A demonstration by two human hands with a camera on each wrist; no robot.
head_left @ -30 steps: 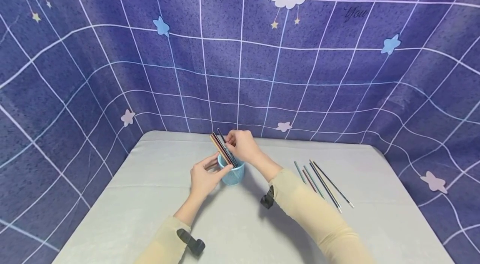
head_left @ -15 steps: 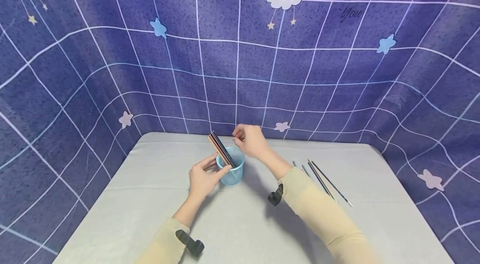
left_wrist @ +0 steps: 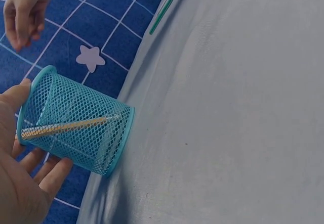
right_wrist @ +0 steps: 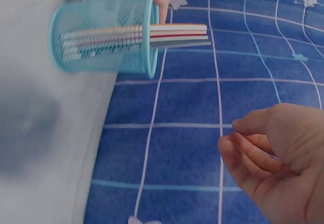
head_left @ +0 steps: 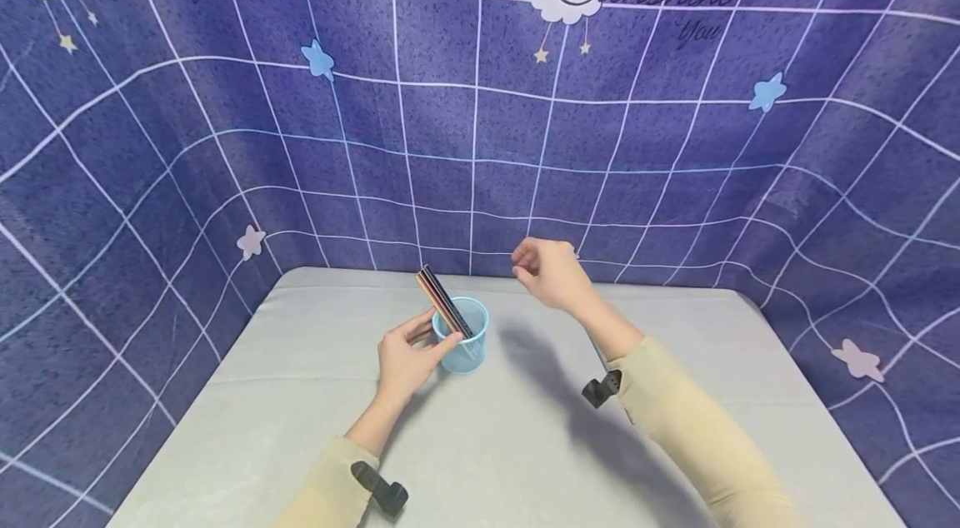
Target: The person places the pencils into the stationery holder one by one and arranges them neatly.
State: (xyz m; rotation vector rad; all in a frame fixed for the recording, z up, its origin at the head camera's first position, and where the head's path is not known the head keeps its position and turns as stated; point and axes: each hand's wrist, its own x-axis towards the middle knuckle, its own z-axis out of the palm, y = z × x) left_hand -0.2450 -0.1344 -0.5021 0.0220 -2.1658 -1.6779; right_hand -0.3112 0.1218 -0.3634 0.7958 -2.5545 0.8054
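A light-blue mesh pencil cup (head_left: 467, 357) stands on the table, with my left hand (head_left: 405, 357) holding it from the left, thumb near the rim and fingers round the side. Several colored pencils (head_left: 442, 301) lean to the left inside it, their upper ends above the rim. My right hand (head_left: 553, 271) is in the air to the right of the cup, apart from it, fingers loosely bent. The right wrist view shows nothing between the thumb and fingers of this hand (right_wrist: 283, 158).
A green pencil (left_wrist: 167, 7) lies on the grey-white tabletop (head_left: 480, 461) to the right; my right forearm covers most of that spot in the head view. A purple-blue curtain (head_left: 435, 120) with white lines and stars hangs behind the table.
My right hand has let go of a dark pencil at the cup and moved away to the right. The left hand keeps its hold on the cup.
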